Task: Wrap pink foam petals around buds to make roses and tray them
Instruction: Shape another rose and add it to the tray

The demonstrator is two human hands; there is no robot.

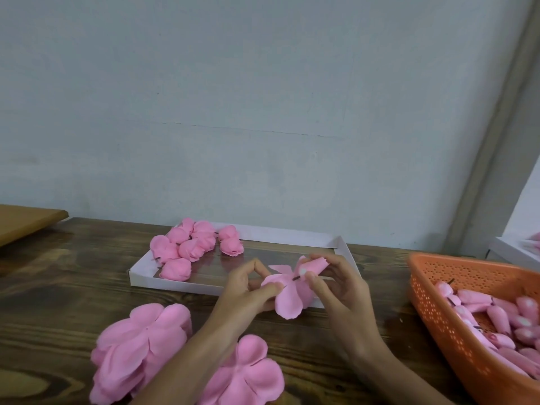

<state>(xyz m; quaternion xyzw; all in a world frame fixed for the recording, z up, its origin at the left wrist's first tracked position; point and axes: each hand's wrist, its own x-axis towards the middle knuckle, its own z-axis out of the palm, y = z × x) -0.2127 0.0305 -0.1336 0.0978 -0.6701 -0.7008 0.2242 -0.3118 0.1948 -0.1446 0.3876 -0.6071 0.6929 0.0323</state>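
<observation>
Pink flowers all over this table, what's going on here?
A person is making foam roses by hand. The right hand pinches a bud while the left hand holds a petal piece against the bud's stem. Several finished roses lie in the far left corner of the white tray. More spare buds wait in the orange basket, and flat petal stacks lie at the front.

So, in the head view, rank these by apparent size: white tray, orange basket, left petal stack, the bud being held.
1. white tray and orange basket: unsure, since the basket is nearer and cut off by the frame.
2. left petal stack, also close to the camera.
3. bud, pinched in the right hand, clearly smallest.
</observation>
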